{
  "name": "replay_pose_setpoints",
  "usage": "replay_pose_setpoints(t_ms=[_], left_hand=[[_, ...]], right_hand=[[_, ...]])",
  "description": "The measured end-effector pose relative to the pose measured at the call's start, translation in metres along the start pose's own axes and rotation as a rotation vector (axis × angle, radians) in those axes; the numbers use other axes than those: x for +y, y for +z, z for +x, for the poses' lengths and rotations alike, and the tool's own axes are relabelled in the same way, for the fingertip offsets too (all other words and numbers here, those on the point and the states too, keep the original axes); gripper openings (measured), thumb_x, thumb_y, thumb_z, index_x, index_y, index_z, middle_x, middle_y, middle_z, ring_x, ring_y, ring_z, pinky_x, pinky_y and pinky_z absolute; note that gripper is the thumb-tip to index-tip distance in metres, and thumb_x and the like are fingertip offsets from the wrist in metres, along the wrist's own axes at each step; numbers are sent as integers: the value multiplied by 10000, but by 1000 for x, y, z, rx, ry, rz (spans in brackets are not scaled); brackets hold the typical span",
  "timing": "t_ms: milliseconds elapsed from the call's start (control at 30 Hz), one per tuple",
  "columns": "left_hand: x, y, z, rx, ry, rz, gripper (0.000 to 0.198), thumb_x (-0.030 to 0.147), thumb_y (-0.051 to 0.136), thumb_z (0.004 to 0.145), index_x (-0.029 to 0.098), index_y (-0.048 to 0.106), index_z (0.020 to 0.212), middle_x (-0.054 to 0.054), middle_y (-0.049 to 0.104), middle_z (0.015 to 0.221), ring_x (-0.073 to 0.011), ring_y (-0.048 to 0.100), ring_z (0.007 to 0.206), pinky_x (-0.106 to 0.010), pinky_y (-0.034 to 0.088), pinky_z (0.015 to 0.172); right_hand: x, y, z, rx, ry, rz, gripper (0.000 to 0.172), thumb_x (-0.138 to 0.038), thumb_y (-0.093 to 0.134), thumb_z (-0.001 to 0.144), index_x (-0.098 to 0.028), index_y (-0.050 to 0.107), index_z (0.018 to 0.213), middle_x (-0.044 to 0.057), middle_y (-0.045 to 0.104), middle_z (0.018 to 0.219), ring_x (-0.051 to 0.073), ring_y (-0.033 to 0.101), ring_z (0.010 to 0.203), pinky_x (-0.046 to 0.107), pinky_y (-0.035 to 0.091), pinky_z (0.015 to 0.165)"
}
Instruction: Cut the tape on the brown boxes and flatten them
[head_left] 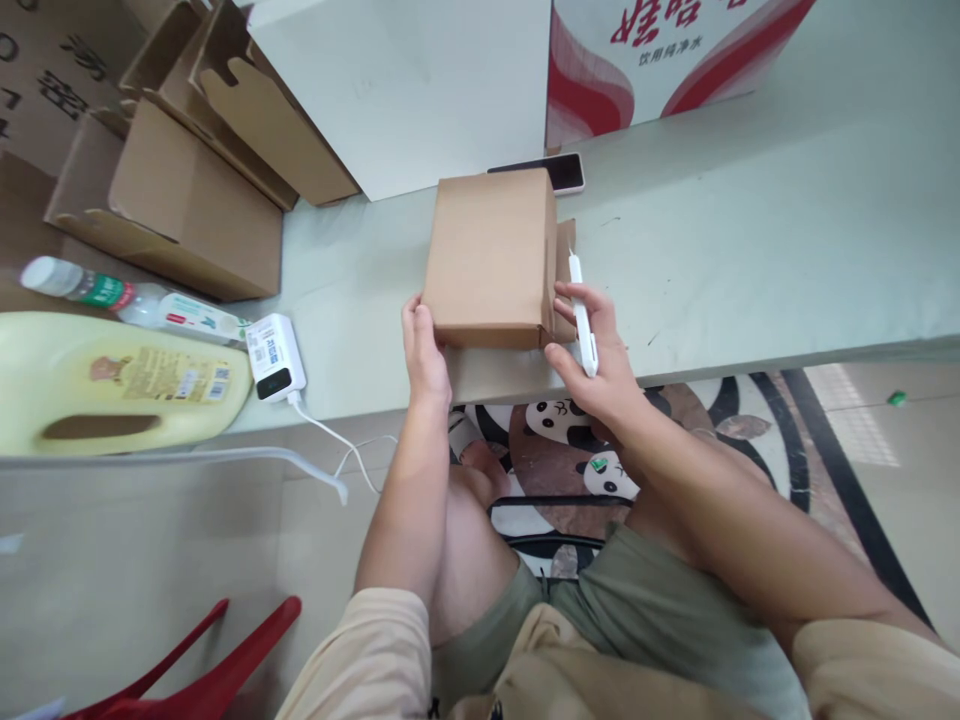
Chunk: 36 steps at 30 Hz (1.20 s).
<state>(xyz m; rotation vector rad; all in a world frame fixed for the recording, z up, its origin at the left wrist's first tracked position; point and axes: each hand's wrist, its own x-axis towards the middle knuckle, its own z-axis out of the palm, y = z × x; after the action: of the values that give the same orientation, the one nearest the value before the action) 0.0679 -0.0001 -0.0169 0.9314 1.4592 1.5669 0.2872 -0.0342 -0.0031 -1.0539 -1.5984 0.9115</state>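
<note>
A closed cardboard box [491,258] sits at the table [750,260] front edge; the left hand [425,350] presses flat against its near-left corner, the right hand [596,350] grips a white pen [582,315] beside its flap

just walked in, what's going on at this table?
A seated person has a small cardboard box at the near edge of the table. The left hand rests flat against the box's left side. The right hand grips a white pen-like tool and touches the flap on the box's right side. A phone lies behind the box; more cartons sit far left.
</note>
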Motion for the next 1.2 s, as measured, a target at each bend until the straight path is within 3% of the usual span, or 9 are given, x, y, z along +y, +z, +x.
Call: replay_pose_setpoints(t_ms=[133,300,467,600,733,867,967,1100,1200], left_hand=[[-3,-3,6,17,-54,-16,606,758,530,845,291,563,1229,-63,618,1380,-210,594,1267,-293,528,897],[2,-3,10,50,-178,-156,501,657,496,879,262,617,1162,-64,679,1328,-219,656,1205,-288,574,832],[15,-1,4,9,-451,-260,326,461,479,951,202,647,1054,-73,758,1006,-159,728,845,-262,606,757],[19,2,-3,-161,-600,-69,165,293,570,925,185,669,1000,-15,725,810,-128,703,688,-305,631,778],[15,5,-6,-202,-495,119,151,255,565,909,179,693,881,-6,708,752,-131,682,673,-255,594,645],[12,7,-7,-167,-230,236,85,186,648,820,176,679,741,-5,695,701,-143,654,658,-225,515,570],[11,7,-7,-148,-67,212,54,210,708,784,187,724,830,-27,767,872,-194,712,837,-271,574,708],[5,3,-4,-151,113,140,314,448,657,878,239,731,1101,-46,764,1167,-227,692,1166,-348,546,1032],[-5,1,-4,-252,306,128,596,700,572,870,292,642,1299,-71,655,1410,-254,597,1355,-379,483,1134]], right_hand=[[6,-1,1,54,-99,22,568,-374,594,937,-308,366,1453,119,495,1486,290,495,1425,543,523,1111],[6,4,2,113,-212,149,539,-392,577,959,-324,357,1447,115,419,1514,267,421,1484,505,560,1093],[6,7,2,149,-280,120,531,-466,540,973,-339,323,1440,114,464,1499,265,484,1448,532,515,1138],[6,1,3,168,-331,13,506,-471,542,969,-333,365,1423,111,523,1473,277,480,1461,549,451,1200],[3,-4,5,171,-340,-40,478,-462,534,973,-345,384,1412,97,561,1460,280,519,1433,543,466,1182],[2,-3,3,158,-318,-49,447,-437,526,980,-320,400,1392,102,575,1469,278,548,1406,546,486,1153],[0,-1,3,155,-341,-35,440,-373,527,980,-313,406,1399,107,574,1484,267,567,1386,536,493,1140],[-3,0,2,167,-341,-76,440,-359,519,978,-323,402,1401,107,582,1480,268,577,1376,541,502,1130],[-1,1,2,194,-371,-95,462,-388,515,974,-333,380,1413,98,556,1503,281,515,1443,564,484,1152]])
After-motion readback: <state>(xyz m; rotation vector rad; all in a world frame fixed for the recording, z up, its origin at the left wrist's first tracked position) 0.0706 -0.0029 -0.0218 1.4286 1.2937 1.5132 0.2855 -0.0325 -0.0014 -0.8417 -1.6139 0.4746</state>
